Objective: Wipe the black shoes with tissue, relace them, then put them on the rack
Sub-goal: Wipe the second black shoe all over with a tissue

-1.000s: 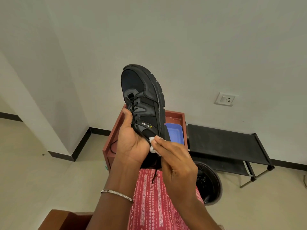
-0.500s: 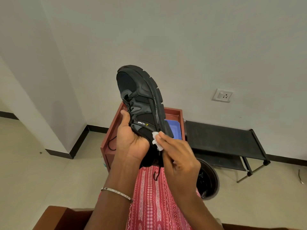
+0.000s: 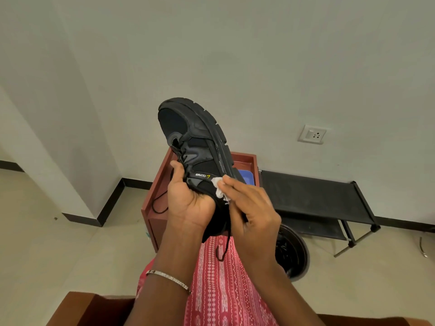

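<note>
Fingers (image 3: 237, 188) of the right hand (image 3: 255, 220) pinch the tissue (image 3: 218, 189) against the black shoe (image 3: 202, 142), which the left hand (image 3: 190, 203) grips toe-up at centre. Wiping seems under way; relacing and the rack (image 3: 313, 196), at three o'clock, remain.

Looking at a home here, no question. Taking in a pale painted wall (image 3: 235, 55) with a white household socket plate (image 3: 312, 134), black skirting (image 3: 78, 219) along cream floor tiles (image 3: 70, 255). Spotting, low against that wall, a black two-tier shoe rack (image 3: 313, 196), just beside a red-brown wooden cabinet (image 3: 153, 227) with a blue tray (image 3: 247, 178) in its open top. And catching a round black bin (image 3: 294, 252) on the floor in front of the rack.
</note>
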`<state>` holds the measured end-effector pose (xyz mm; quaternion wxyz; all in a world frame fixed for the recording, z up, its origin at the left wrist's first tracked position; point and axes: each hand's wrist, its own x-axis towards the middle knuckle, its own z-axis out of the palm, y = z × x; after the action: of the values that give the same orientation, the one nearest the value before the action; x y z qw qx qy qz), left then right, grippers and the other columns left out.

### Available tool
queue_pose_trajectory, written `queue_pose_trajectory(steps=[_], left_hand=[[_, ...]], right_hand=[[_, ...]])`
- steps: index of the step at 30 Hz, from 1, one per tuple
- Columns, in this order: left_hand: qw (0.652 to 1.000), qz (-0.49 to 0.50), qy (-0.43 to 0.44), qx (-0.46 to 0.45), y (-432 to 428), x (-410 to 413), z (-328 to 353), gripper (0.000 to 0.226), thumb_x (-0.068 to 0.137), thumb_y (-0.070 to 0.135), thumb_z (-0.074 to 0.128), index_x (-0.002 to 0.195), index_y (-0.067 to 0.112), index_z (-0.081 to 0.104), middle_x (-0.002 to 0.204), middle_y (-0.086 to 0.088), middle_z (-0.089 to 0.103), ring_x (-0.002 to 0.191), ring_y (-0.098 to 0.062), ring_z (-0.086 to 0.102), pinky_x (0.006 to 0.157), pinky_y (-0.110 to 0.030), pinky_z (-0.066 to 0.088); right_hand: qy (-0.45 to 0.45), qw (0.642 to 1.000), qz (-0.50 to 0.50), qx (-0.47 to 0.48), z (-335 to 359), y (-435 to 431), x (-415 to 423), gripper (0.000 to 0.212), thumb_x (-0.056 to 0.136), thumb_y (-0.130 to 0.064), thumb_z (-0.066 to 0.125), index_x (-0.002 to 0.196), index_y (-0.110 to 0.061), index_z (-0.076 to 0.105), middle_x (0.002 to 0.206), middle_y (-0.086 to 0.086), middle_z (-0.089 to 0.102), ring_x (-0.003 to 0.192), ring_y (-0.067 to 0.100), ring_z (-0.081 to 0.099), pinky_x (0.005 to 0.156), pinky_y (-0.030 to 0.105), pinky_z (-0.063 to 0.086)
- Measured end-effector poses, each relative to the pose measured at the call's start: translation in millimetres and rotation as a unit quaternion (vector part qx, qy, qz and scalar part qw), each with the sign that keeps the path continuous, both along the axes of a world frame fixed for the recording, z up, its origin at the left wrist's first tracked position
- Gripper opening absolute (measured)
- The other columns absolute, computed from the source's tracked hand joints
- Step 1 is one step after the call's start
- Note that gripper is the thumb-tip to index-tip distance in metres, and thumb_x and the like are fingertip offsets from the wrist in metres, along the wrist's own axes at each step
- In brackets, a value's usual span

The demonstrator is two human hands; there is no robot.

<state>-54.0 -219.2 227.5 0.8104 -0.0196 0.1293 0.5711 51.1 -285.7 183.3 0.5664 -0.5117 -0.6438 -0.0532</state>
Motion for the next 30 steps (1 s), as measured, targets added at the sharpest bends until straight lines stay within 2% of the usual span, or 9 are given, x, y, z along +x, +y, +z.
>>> queue_pose_trajectory(steps=[3, 6, 9, 13, 16, 19, 22, 25, 30], left_hand=[[0.999, 0.028, -0.015, -0.004, 2.3, -2.4, -4.3, 0.06, 0.1, 0.052, 0.042, 0.116, 0.0, 0.065, 0.109, -0.024, 0.07, 0.097, -0.037, 0.067, 0.094, -0.051, 0.047], [0.999, 0.042, -0.031, -0.014, 5.5, -3.0, -7.0, 0.057, 0.1, 0.051, 0.043, 0.114, 0.0, 0.066, 0.11, -0.023, 0.071, 0.092, -0.036, 0.072, 0.091, -0.053, 0.054], [0.999, 0.02, -0.041, -0.018, 2.9, 1.2, -4.1, 0.058, 0.099, 0.051, 0.045, 0.13, 0.004, 0.058, 0.131, -0.02, 0.062, 0.117, -0.034, 0.06, 0.102, -0.051, 0.046], [1.0, -0.012, -0.018, 0.003, -6.6, 9.5, 2.2, 0.061, 0.098, 0.053, 0.045, 0.128, 0.002, 0.059, 0.124, -0.022, 0.065, 0.115, -0.035, 0.06, 0.1, -0.052, 0.049], [1.0, -0.01, -0.021, 0.01, -9.1, 11.4, 2.4, 0.061, 0.098, 0.053, 0.045, 0.127, 0.001, 0.06, 0.121, -0.022, 0.067, 0.112, -0.034, 0.063, 0.089, -0.057, 0.05], [1.0, -0.013, -0.017, 0.002, -8.1, 7.3, 0.2, 0.063, 0.097, 0.054, 0.046, 0.13, 0.002, 0.059, 0.122, -0.022, 0.066, 0.112, -0.035, 0.062, 0.099, -0.053, 0.049], [1.0, 0.007, -0.025, -0.003, -5.0, 1.9, -2.7, 0.057, 0.098, 0.051, 0.047, 0.128, 0.005, 0.061, 0.126, -0.021, 0.065, 0.111, -0.035, 0.064, 0.094, -0.051, 0.048], [0.999, 0.025, -0.025, -0.002, -2.8, 1.8, -6.9, 0.054, 0.099, 0.049, 0.047, 0.132, 0.008, 0.06, 0.135, -0.017, 0.061, 0.125, -0.032, 0.058, 0.108, -0.049, 0.042], [0.999, -0.018, -0.026, 0.011, -9.7, 10.5, -0.8, 0.055, 0.1, 0.048, 0.047, 0.115, 0.0, 0.069, 0.119, -0.023, 0.069, 0.099, -0.036, 0.071, 0.092, -0.052, 0.054]], right_hand=[[0.009, 1.0, -0.016, 0.005, -19.6, -17.4, -0.2, 0.026, 0.09, -0.002, 0.068, 0.115, -0.009, 0.074, 0.117, 0.0, 0.073, 0.108, 0.015, 0.067, 0.093, 0.027, 0.053], [0.02, 0.999, -0.028, 0.004, -26.5, -25.6, -1.7, 0.024, 0.089, -0.006, 0.069, 0.113, -0.01, 0.075, 0.113, -0.001, 0.074, 0.104, 0.013, 0.068, 0.088, 0.028, 0.056], [0.017, 0.999, -0.051, 0.002, -14.1, -13.9, -0.4, 0.025, 0.089, -0.005, 0.068, 0.112, -0.008, 0.076, 0.112, 0.0, 0.074, 0.103, 0.014, 0.067, 0.083, 0.031, 0.058], [0.029, 0.998, -0.056, -0.007, 11.5, 12.0, 1.9, 0.033, 0.085, 0.008, 0.071, 0.113, -0.009, 0.076, 0.112, 0.001, 0.074, 0.106, 0.017, 0.067, 0.092, 0.03, 0.054], [0.022, 0.998, -0.056, 0.006, 18.3, 22.8, 2.0, 0.036, 0.086, 0.009, 0.07, 0.115, -0.011, 0.075, 0.114, 0.001, 0.074, 0.107, 0.019, 0.067, 0.095, 0.026, 0.052], [0.006, 0.998, -0.058, 0.008, 9.3, 18.0, 1.8, 0.036, 0.086, 0.011, 0.066, 0.114, -0.01, 0.075, 0.114, 0.001, 0.073, 0.106, 0.02, 0.066, 0.093, 0.028, 0.053], [-0.013, 0.998, -0.055, 0.006, -7.3, -0.2, 2.8, 0.027, 0.091, 0.001, 0.061, 0.112, -0.007, 0.076, 0.113, 0.003, 0.073, 0.104, 0.02, 0.066, 0.093, 0.028, 0.053], [-0.033, 0.997, -0.063, 0.013, -18.6, -15.1, 6.4, 0.025, 0.093, -0.006, 0.058, 0.111, -0.006, 0.076, 0.111, 0.004, 0.073, 0.102, 0.018, 0.065, 0.092, 0.026, 0.053], [-0.015, 0.997, -0.075, -0.003, 3.1, 9.0, 13.3, 0.032, 0.086, 0.006, 0.072, 0.113, -0.01, 0.076, 0.11, 0.003, 0.073, 0.103, 0.017, 0.064, 0.09, 0.029, 0.053]])
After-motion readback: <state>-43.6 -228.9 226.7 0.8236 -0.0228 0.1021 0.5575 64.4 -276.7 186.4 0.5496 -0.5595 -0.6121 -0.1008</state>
